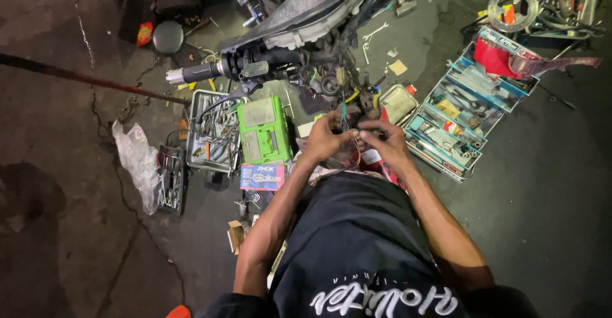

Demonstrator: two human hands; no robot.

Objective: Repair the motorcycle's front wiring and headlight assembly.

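Observation:
My left hand [326, 140] and my right hand [386, 142] meet in front of my chest, fingers pinched together on a bundle of thin coloured wires [349, 133] that hangs from the motorcycle front [299, 12] above. The wires loop down between my palms. The handlebar grip [191, 73] sticks out to the left of my hands. What lies right under the fingers is hidden.
On the dark concrete floor sit a green case [263, 128], a metal tray of tools [210, 133], a small blue-pink box [262, 177], an open blue tiered toolbox [456, 123], a clear plastic bag [136, 158] and a pile of wrenches [564, 2].

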